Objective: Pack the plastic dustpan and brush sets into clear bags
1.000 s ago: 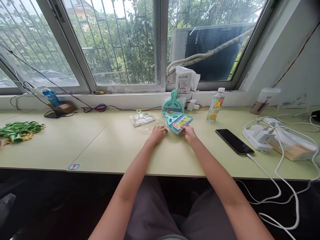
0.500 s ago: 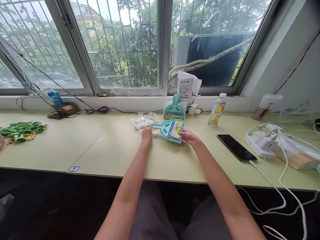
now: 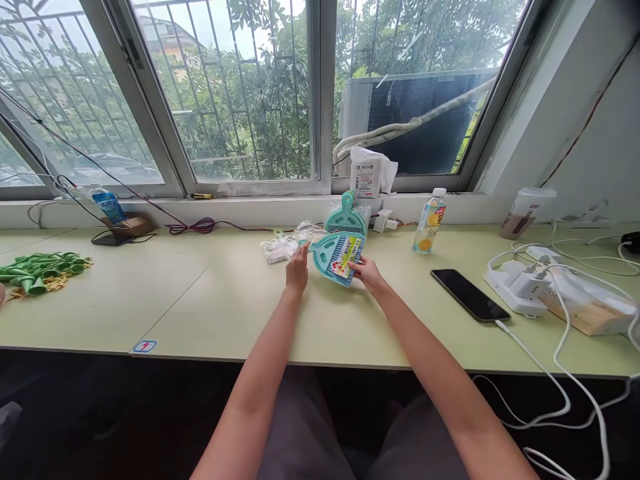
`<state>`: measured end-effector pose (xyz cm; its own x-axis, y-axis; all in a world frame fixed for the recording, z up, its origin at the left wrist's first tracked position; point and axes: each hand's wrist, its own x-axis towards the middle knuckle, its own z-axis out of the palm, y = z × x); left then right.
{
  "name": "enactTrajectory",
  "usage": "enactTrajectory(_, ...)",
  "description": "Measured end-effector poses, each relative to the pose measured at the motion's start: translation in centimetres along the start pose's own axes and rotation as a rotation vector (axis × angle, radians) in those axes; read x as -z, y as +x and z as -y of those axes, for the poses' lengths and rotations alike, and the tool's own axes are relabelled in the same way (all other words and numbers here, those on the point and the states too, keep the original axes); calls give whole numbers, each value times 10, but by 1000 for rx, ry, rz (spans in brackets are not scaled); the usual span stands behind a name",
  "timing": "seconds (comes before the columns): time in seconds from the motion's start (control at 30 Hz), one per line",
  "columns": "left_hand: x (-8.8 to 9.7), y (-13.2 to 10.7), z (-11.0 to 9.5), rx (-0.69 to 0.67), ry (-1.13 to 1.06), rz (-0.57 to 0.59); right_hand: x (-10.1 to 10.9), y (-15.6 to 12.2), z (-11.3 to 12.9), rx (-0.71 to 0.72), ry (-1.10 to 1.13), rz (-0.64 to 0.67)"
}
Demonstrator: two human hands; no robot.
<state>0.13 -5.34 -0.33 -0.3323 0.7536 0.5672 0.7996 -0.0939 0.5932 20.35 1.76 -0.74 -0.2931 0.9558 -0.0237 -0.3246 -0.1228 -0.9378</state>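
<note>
The left arm and right arm are stretched forward, bare, over the surface's near edge. The left hand is pointed toward the far edge, fingers bent; the right hand is angled leftward, thumb laid uppermost in a pinch.

Free tbl L; phone, btl blk R.

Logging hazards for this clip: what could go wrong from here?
1. The teal dustpan-and-brush set in the right grip overlaps the propped dustpan stack in view; it might knock the stack over.
2. Clear plastic packets lie near the left grip and could get dragged.
3. The phone has a white cable hanging off the table; a snag might pull it.
</note>
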Motion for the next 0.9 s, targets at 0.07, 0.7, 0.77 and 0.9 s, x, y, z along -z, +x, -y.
enactTrajectory(0.07, -1, -1, -4, -69, -5, -12, -3, -2, -1, 16, 2, 47)
enactTrajectory(0.7, 14, 18, -6, 548, -1292, 10, 4, 10, -11, 244, 231, -18)
enactTrajectory(0.77, 9, 16, -7, 499, -1380, 112, 0, 7, -11, 237, 191, 28)
enactTrajectory(0.9, -9, 7, -18, 491, -1256, 316, -6, 3, -10, 227, 129, 87)
